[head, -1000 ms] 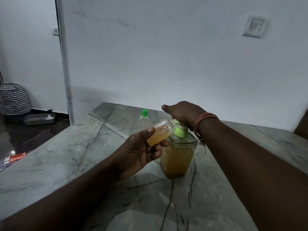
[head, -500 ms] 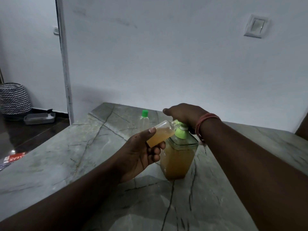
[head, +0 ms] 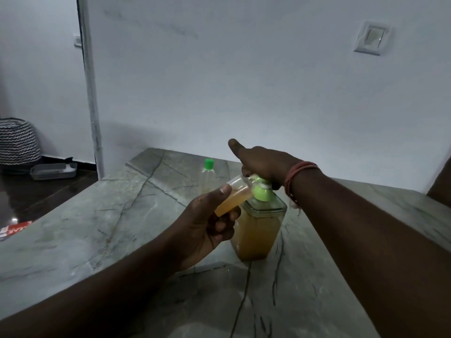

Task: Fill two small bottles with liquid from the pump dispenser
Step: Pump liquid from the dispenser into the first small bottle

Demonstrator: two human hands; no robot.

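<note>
Left hand (head: 207, 223) tilts small bottle (head: 234, 197) (part-filled) at pump dispenser (head: 260, 220).

A room in a home, judged from the fittings and household things.

A grey stone counter (head: 102, 215) with dark veins is set against a plain white wall (head: 244, 81), on which a white light switch (head: 371, 38) is mounted. To the left, a doorway is seen past a white door frame (head: 90, 93), and beyond it a dark floor (head: 36, 191) is laid. There a black-and-white patterned basket (head: 18, 141) and a shallow grey tray (head: 53, 171) are kept by the wall.
</note>
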